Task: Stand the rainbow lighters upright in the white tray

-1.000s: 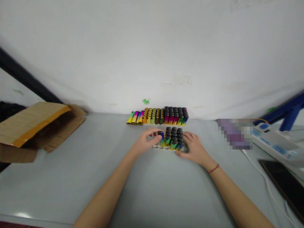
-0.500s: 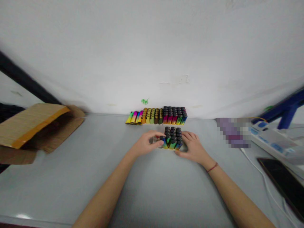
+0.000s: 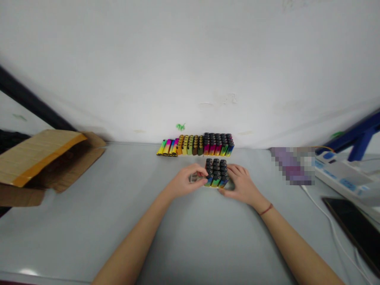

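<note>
Black-topped lighters with rainbow-coloured bodies stand upright in three columns in a clear tray, whose left part shows beneath my left hand. My left hand has its thumb and fingertips closed on the nearest lighter of the left column, which is in line with the others. On the other side, my right hand grips the tray's right end, thumb at the near corner and fingers along the far right side.
Behind the tray, along the wall, stand yellow and brown lighters and more black-topped lighters. Several colourful lighters lie flat at their left. An open cardboard box is at left; a phone, white cable and power strip are at right.
The lighter in my left hand has moved right, from a slight gap to its place against the left column. My left fingertips moved with it. My right hand has stayed put.
</note>
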The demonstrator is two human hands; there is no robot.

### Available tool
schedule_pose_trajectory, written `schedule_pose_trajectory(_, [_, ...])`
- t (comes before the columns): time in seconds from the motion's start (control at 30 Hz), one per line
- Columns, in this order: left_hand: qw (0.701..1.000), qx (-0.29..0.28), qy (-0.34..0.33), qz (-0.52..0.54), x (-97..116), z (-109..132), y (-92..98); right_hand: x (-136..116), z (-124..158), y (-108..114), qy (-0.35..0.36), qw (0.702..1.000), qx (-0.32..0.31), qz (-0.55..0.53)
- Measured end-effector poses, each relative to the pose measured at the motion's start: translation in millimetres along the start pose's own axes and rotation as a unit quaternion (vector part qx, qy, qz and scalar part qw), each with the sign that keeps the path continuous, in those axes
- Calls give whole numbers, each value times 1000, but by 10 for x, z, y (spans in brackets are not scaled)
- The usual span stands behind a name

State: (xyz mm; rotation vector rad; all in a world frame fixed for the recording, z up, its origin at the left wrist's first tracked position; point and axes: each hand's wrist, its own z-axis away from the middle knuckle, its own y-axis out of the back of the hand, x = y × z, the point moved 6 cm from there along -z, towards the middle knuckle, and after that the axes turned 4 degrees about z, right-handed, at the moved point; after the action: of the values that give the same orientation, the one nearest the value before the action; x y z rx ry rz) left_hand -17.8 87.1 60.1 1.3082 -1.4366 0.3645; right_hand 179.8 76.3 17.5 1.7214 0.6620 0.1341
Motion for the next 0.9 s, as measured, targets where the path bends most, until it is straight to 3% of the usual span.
schedule_pose_trajectory(0.1, [999, 12, -33, -4, 26, -12, 56, 0, 4, 1, 1, 1000, 2, 1])
schedule_pose_trajectory(0.2, [992, 121, -15, -44, -93, 8, 290, 0, 9, 4, -1, 1000, 3, 2])
schedule_pose_trajectory(0.33, [927, 336, 77, -149, -416, 193, 790, -3, 11, 2, 0, 1000, 1, 7])
schedule_pose_trajectory(0.43, [872, 407, 137, -236, -633, 326, 1097, -6, 7, 5, 1, 1000, 2, 8])
schedule_pose_trajectory(0.6, [837, 415, 221, -278, -881, 336, 1350, -16, 0, 17, -3, 1000, 1, 4])
schedule_pose_trajectory(0.77, [842, 342, 270, -318, -940, 236, 1324, -19, -2, 24, -10, 1000, -2, 1])
schedule_pose_trajectory(0.9, [837, 320, 289, -337, -961, 248, 1319, -19, -1, 23, -9, 1000, -1, -2])
